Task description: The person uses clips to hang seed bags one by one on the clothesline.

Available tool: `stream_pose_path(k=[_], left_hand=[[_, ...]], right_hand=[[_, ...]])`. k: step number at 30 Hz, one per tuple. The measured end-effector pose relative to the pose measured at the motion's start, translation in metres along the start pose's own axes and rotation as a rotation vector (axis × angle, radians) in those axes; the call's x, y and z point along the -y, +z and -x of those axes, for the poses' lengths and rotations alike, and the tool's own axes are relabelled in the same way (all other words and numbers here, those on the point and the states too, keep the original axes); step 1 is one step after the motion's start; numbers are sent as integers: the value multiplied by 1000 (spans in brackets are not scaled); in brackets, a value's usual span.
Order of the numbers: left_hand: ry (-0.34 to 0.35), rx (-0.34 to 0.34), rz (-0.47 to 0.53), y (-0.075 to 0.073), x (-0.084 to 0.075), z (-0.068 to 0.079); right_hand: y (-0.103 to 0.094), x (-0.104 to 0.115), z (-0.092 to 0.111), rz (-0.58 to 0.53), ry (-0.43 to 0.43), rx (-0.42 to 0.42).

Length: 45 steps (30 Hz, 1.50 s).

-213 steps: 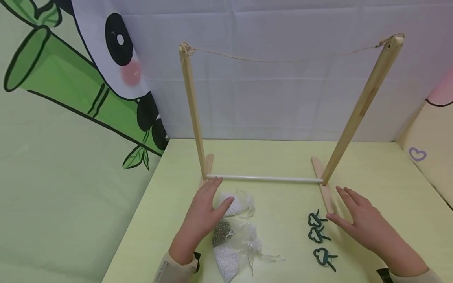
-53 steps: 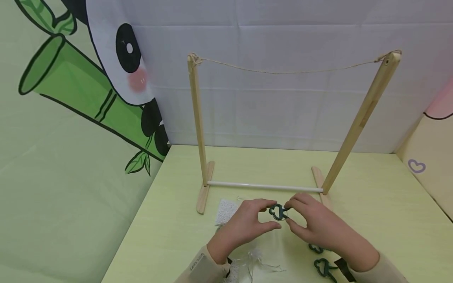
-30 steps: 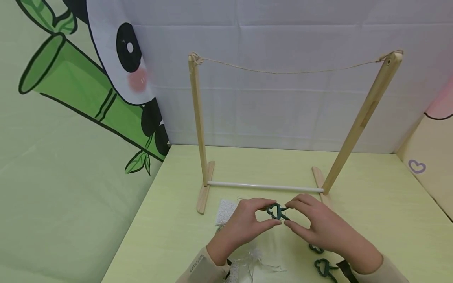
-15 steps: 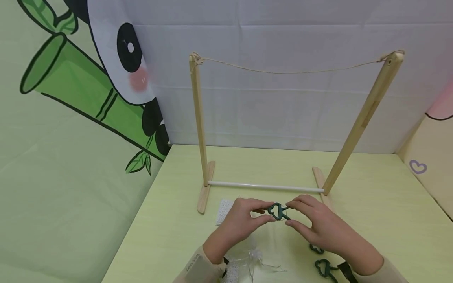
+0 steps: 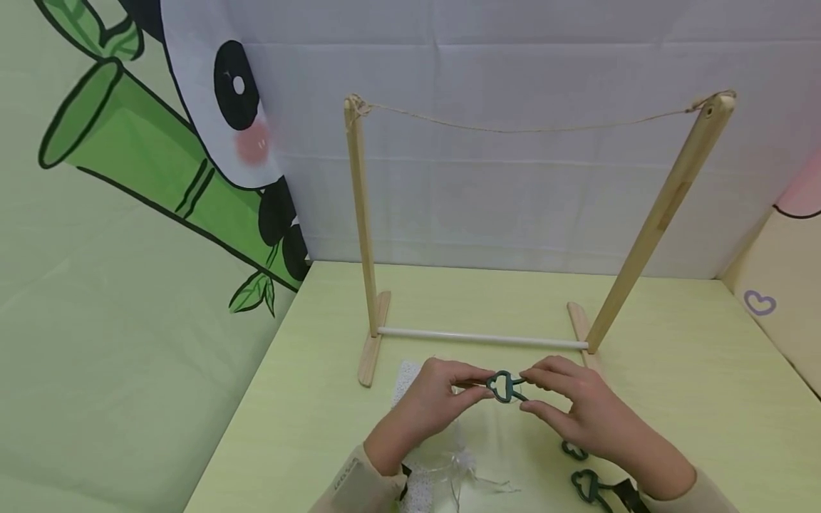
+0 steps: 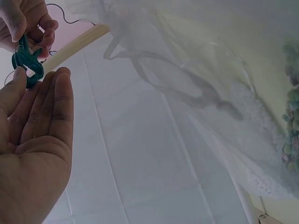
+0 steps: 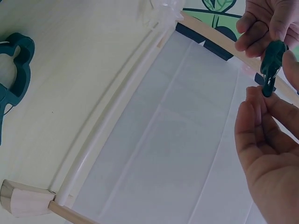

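1 dark-green spring clip (image 5: 507,387) is seen from the head, held above the tabletop (image 5: 693,370) and pinched at opposite ends by the left hand (image 5: 436,397) and the right hand (image 5: 593,412); presumably it is being adjusted, and a firm squeeze seems called for. From the left wrist, much is veiled by a blurred sheer bag (image 6: 210,119). From the right, another clip (image 7: 24,77) is cut off.
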State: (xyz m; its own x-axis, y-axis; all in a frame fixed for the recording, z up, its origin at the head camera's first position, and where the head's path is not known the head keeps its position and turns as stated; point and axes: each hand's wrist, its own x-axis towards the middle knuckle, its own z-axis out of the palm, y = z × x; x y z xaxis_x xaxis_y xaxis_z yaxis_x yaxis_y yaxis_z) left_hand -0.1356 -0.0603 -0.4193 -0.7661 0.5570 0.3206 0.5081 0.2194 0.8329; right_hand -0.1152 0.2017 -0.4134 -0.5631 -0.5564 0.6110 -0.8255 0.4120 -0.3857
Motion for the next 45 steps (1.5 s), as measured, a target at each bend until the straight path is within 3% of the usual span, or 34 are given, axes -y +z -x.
stream_pose_path(k=[10,18,27,37,45], left_hand=[[-69,68,-29,-1,2,3],[-113,77,-113,-15,9,2],[-155,84,-245,-31,36,-1],[-241,169,-333,-39,65,-12],[-342,211,-304,-40,84,-18]], right_hand=[[2,-2,1,-34,-42,-37],[0,-4,2,-12,-19,-22],[-1,-7,4,-14,-18,-18],[-4,-6,4,-7,-6,-7],[-5,-6,7,-24,3,5]])
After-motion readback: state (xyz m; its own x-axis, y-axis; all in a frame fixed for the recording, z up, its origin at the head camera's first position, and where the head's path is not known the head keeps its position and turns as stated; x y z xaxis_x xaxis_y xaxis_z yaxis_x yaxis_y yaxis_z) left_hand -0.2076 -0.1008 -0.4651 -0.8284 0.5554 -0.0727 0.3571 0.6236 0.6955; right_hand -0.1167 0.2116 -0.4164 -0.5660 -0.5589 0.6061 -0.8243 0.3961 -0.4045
